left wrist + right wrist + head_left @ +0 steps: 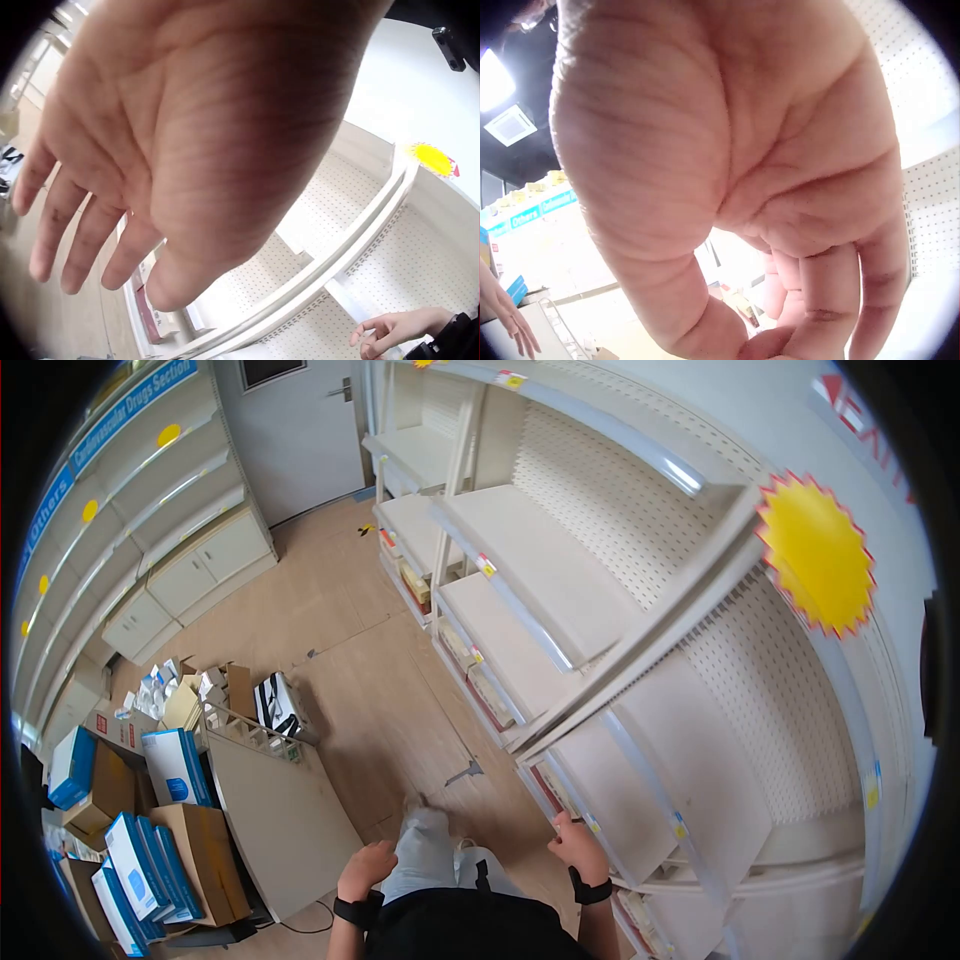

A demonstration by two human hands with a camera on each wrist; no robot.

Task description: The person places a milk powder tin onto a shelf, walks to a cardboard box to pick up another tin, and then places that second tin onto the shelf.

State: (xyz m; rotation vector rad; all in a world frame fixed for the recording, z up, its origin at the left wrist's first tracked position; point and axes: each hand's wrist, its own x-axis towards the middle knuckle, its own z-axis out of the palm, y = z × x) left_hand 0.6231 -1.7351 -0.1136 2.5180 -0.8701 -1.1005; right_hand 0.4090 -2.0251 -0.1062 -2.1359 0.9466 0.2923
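Note:
My left hand (368,868) hangs at my left side, near the white counter top (290,810). In the left wrist view its palm faces the camera, fingers loosely extended and holding nothing. My right hand (580,848) is at my right side, close to the front edge of a white shelf (610,790). Its fingers bend loosely, and the thumb tip comes near the index finger in the right wrist view; no object shows between them. Both wrists wear black bands.
White shelving with pegboard backs (620,480) lines the right, a yellow starburst sign (818,555) on it. Blue-and-white boxes (135,865) and cardboard cartons (205,855) are piled at the left. A black-and-white case (282,705) stands beyond the counter. Ahead is a grey door (300,450).

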